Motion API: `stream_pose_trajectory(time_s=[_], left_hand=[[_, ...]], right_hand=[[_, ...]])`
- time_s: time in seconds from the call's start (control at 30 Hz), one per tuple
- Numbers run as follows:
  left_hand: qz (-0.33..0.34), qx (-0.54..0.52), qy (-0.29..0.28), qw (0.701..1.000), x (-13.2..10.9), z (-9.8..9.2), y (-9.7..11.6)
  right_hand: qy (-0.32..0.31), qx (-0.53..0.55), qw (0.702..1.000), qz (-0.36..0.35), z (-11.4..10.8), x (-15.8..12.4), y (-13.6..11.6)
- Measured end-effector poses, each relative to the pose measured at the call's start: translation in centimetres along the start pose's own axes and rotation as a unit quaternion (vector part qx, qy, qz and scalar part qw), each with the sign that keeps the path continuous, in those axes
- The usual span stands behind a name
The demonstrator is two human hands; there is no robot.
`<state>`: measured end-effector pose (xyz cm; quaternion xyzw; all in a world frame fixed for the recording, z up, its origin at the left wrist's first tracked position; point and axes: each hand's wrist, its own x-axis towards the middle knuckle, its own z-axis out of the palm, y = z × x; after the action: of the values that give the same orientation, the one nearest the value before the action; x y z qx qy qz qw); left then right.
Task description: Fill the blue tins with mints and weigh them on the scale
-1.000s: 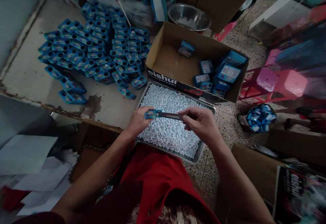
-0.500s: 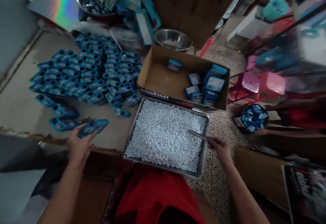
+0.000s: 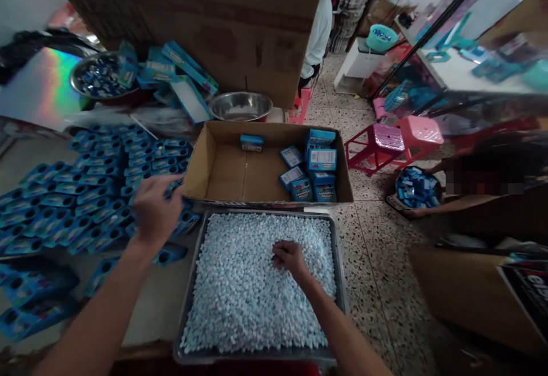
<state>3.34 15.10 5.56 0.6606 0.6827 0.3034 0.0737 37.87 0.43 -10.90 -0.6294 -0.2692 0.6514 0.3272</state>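
Observation:
A metal tray (image 3: 188,284) heaped with small pale blue-white pellets (image 3: 240,296) lies in front of me. My right hand (image 3: 289,257) rests on the pellets near the tray's middle, fingers curled down into them; what it grips is hidden. My left hand (image 3: 154,210) reaches left over a spread of small blue packets (image 3: 77,205) lying in rows on a low surface. Its fingers are bent over the packets nearest the cardboard box, and motion blur hides whether it holds one.
An open cardboard box (image 3: 222,170) with several blue cartons (image 3: 314,173) stands behind the tray. Steel bowls (image 3: 240,105) and a large carton sit further back. Pink stools (image 3: 394,136) and a tub of blue packets (image 3: 416,189) stand on the speckled floor at right. Another person sits at right.
My left hand carried a blue packet left, then moved up to the packet rows. My right hand, which held a metal tool, dropped onto the pellets. The view tilted up.

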Motion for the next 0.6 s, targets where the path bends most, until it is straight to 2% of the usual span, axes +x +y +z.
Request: stream_pose_trajectory(time_s=[0.07,0.13,0.17,0.23,0.3,0.37,0.43,0.53,0.6], left_hand=[[0.124,0.024,-0.099,0.987,7.2,6.5,4.4],[0.164,0.040,-0.179,0.969,13.3,13.2,8.0],[0.164,0.059,-0.218,0.960,15.5,16.1,9.3],[0.145,0.092,-0.258,0.951,18.1,20.6,10.6],[0.130,0.107,-0.270,0.948,18.7,22.7,10.5],[0.120,0.109,-0.271,0.949,18.2,22.3,9.5],[0.102,0.110,-0.265,0.953,16.9,19.5,8.2],[0.057,0.042,-0.212,0.975,13.2,12.3,6.3],[0.022,-0.061,-0.162,0.985,8.9,6.9,5.3]], right_hand=[[-0.008,0.015,1.000,0.003,-0.4,-0.1,0.2],[-0.015,0.027,1.000,0.005,-0.9,-0.1,0.5],[-0.017,0.033,0.999,0.007,-1.1,-0.2,0.7],[-0.020,0.043,0.999,0.010,-1.5,-0.4,0.9],[-0.022,0.053,0.998,0.016,-1.9,-1.1,0.8],[-0.031,0.067,0.997,0.027,-2.2,-2.2,0.3],[-0.042,0.086,0.995,0.039,-2.4,-3.6,-0.7],[-0.061,0.102,0.991,0.060,-2.5,-6.0,-3.1],[-0.076,0.095,0.991,0.064,-2.4,-7.6,-5.1]])
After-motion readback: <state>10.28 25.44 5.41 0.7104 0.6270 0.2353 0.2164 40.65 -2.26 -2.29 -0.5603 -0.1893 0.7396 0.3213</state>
